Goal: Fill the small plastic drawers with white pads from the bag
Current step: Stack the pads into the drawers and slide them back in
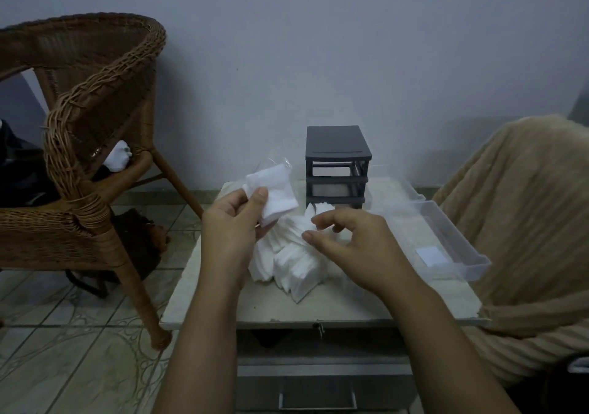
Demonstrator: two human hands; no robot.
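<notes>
Two bare forearms reach in from the bottom edge. The left hand (232, 222), in front of and to the left of the dark grey drawer unit (338, 165), pinches a small stack of white pads (275, 192) between thumb and fingers and holds it lifted. The right hand (350, 241) hovers just in front of the drawer unit, fingers loosely curled and holding nothing that can be seen. It is above the pile of pads (287, 257), which lies in a clear bag (301, 292) on the surface (318, 310), directly in front of the unit. To the right of the unit a clear drawer (459, 241) sits on the surface with a single pad (428, 256) in it, and a second clear drawer (403, 181) lies beside the unit, behind the first. A wicker chair (95, 127) stands well to the unit's left, and a beige blanket (526, 222) lies to its right.
</notes>
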